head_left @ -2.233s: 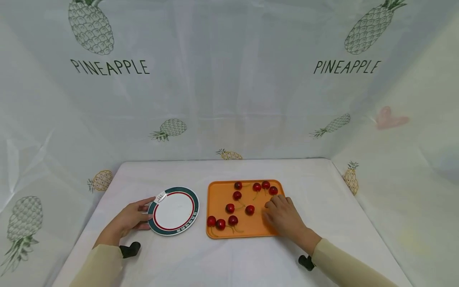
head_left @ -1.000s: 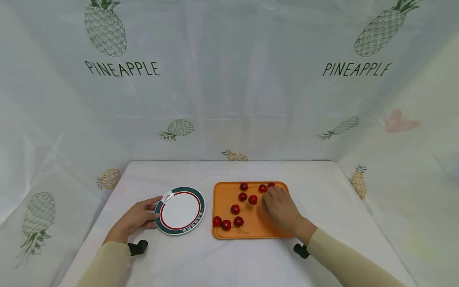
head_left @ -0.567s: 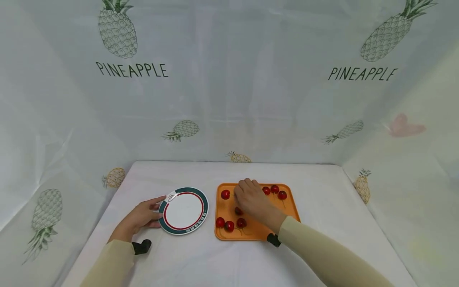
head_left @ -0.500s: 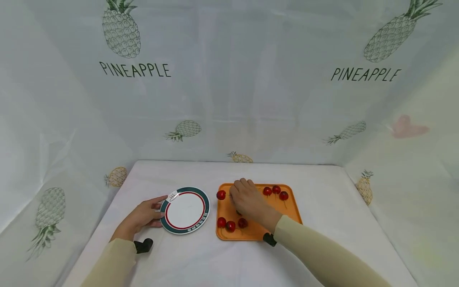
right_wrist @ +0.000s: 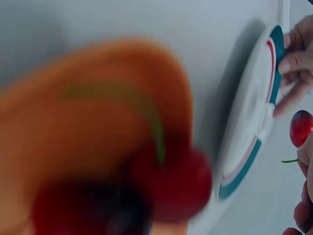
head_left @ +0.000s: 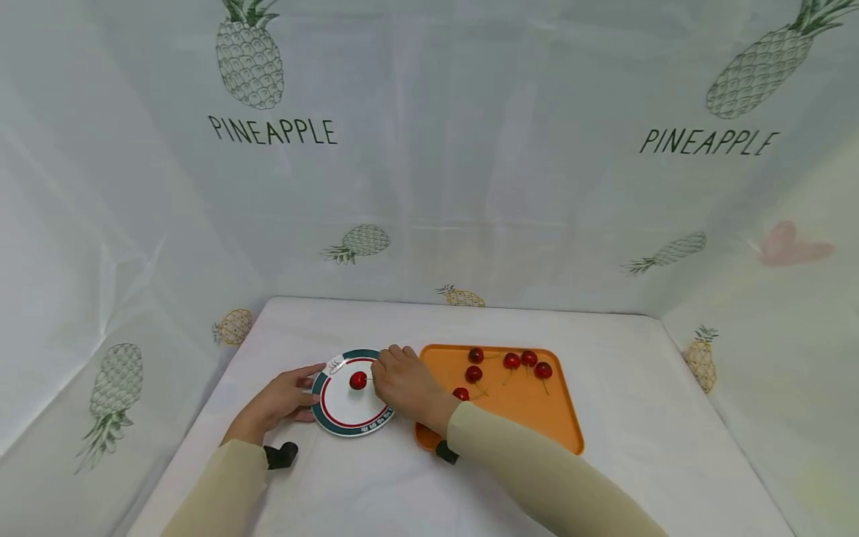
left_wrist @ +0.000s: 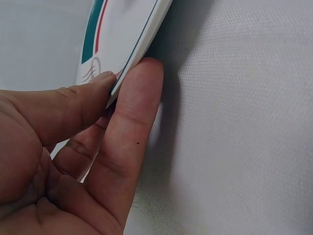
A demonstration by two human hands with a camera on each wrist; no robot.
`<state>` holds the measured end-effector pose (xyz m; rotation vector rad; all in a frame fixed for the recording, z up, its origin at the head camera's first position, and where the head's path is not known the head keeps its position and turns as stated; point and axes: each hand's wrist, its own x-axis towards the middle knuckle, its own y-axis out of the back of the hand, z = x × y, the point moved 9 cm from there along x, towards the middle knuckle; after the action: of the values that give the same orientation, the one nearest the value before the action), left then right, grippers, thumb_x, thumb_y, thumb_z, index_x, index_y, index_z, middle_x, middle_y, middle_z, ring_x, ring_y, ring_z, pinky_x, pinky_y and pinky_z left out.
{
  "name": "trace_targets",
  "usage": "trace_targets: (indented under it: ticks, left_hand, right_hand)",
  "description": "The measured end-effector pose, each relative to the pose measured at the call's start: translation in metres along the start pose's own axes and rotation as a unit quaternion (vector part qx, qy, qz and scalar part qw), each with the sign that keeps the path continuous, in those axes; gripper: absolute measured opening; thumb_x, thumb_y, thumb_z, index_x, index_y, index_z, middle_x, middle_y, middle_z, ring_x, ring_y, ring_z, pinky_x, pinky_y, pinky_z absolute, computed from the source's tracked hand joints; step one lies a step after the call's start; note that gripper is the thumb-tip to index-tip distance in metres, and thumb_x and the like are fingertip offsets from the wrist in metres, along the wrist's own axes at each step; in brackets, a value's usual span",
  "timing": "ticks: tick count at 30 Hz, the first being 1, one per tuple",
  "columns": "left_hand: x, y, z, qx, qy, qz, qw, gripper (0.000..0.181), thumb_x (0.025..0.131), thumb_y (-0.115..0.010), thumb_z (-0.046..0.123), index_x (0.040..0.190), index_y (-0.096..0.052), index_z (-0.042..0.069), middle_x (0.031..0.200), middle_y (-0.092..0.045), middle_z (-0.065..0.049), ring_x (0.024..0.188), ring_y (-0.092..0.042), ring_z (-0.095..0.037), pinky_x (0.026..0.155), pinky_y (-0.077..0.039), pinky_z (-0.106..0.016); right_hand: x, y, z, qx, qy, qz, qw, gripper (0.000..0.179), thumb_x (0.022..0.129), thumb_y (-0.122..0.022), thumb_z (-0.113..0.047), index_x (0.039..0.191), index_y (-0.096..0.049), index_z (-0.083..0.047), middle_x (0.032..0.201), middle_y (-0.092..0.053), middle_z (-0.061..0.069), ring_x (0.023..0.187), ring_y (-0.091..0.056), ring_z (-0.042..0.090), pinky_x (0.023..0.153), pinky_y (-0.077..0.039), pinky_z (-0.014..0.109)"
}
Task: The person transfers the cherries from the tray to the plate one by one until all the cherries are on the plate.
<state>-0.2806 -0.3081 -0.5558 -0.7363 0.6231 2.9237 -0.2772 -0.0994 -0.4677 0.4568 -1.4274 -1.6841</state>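
Observation:
My left hand (head_left: pixel 285 397) grips the left rim of a round white plate (head_left: pixel 342 414) with a green and red border. In the left wrist view, the thumb (left_wrist: pixel 80 110) lies on the plate's upper face and a finger (left_wrist: pixel 134 107) is underneath. My right hand (head_left: pixel 409 388) is at the plate's right edge, fingers curled. It pinches a red cherry (head_left: pixel 359 380) by the stem, over the plate's white middle. In the right wrist view this cherry (right_wrist: pixel 301 128) shows at the right edge beside the fingertips, a green stem end below it.
An orange tray (head_left: pixel 530 418) stands right of the plate, holding several stemmed cherries (head_left: pixel 511 361). My right forearm covers its lower left part. In the right wrist view, blurred cherries (right_wrist: pixel 171 183) lie at the tray's corner. A white cloth (head_left: pixel 362 485) covers the table; pineapple-print sheeting (head_left: pixel 470 186) surrounds it.
My right hand has moved left from the tray to the plate, carrying the cherry. My left hand has kept its grip on the plate. The head view has turned slightly left.

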Motion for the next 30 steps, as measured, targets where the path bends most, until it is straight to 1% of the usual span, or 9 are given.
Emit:
trace_targets:
  ticks: [4, 7, 10, 15, 18, 22, 30]
  left_hand:
    - [0.0, -0.001, 0.002, 0.001, -0.003, -0.002, 1.0, 0.075, 0.096, -0.072, 0.0, 0.163, -0.041, 0.016, 0.149, -0.044, -0.03, 0.078, -0.069, -0.022, 0.072, -0.065, -0.035]
    - [-0.001, -0.002, 0.002, -0.002, -0.006, -0.004, 1.0, 0.075, 0.096, -0.072, 0.0, 0.163, -0.042, 0.016, 0.149, -0.045, -0.03, 0.079, -0.07, -0.022, 0.073, -0.065, -0.035]
    - [-0.001, -0.003, 0.003, -0.005, -0.009, -0.006, 0.9999, 0.074, 0.096, -0.071, -0.001, 0.163, -0.042, 0.015, 0.149, -0.045, -0.03, 0.08, -0.069, -0.022, 0.073, -0.065, -0.035]
    - [-0.002, -0.003, 0.004, -0.009, -0.012, -0.006, 0.9999, 0.074, 0.096, -0.07, -0.002, 0.163, -0.042, 0.015, 0.149, -0.045, -0.03, 0.082, -0.069, -0.022, 0.074, -0.066, -0.036]
    - [-0.002, -0.003, 0.005, -0.01, -0.012, -0.006, 0.9999, 0.074, 0.097, -0.069, -0.002, 0.163, -0.042, 0.015, 0.15, -0.045, -0.03, 0.082, -0.069, -0.022, 0.074, -0.066, -0.036]
    - [-0.002, -0.002, 0.004, -0.011, -0.011, -0.005, 0.9999, 0.073, 0.097, -0.069, -0.003, 0.163, -0.042, 0.015, 0.148, -0.045, -0.029, 0.082, -0.069, -0.022, 0.074, -0.066, -0.036]
    - [0.0, 0.0, 0.001, -0.011, -0.008, 0.0, 0.9999, 0.073, 0.097, -0.069, -0.003, 0.162, -0.042, 0.016, 0.148, -0.045, -0.029, 0.083, -0.069, -0.022, 0.074, -0.066, -0.036]
  right_hand:
    - [0.011, -0.011, -0.018, -0.004, 0.006, 0.012, 0.9999, 0.018, 0.107, -0.056, -0.029, 0.103, -0.064, -0.014, 0.095, -0.056, -0.002, 0.092, -0.048, 0.016, 0.077, -0.04, 0.024]
    - [0.015, -0.018, -0.028, -0.003, 0.012, 0.004, 0.9999, 0.019, 0.107, -0.057, -0.03, 0.108, -0.065, -0.013, 0.098, -0.058, -0.002, 0.095, -0.049, 0.016, 0.079, -0.041, 0.025]
    - [0.018, -0.025, -0.034, 0.003, 0.012, -0.013, 0.9998, 0.022, 0.108, -0.058, -0.032, 0.115, -0.066, -0.013, 0.102, -0.06, -0.001, 0.099, -0.05, 0.016, 0.083, -0.043, 0.026]
    - [0.019, -0.031, -0.04, 0.003, 0.016, -0.031, 0.9994, 0.025, 0.107, -0.059, -0.033, 0.12, -0.067, -0.012, 0.105, -0.061, 0.0, 0.102, -0.052, 0.017, 0.087, -0.046, 0.027]
    - [0.021, -0.034, -0.043, -0.005, 0.02, -0.041, 0.9989, 0.028, 0.106, -0.064, -0.034, 0.122, -0.067, -0.012, 0.107, -0.062, 0.0, 0.104, -0.053, 0.017, 0.09, -0.047, 0.027]
    - [0.023, -0.037, -0.046, -0.022, 0.027, -0.052, 0.9981, 0.036, 0.101, -0.07, -0.038, 0.126, -0.066, -0.013, 0.112, -0.063, 0.0, 0.107, -0.053, 0.017, 0.092, -0.047, 0.027]
    - [0.028, -0.041, -0.048, -0.045, 0.032, -0.06, 0.9967, 0.034, 0.103, -0.068, -0.039, 0.126, -0.066, -0.014, 0.113, -0.064, 0.0, 0.107, -0.055, 0.017, 0.093, -0.048, 0.028]
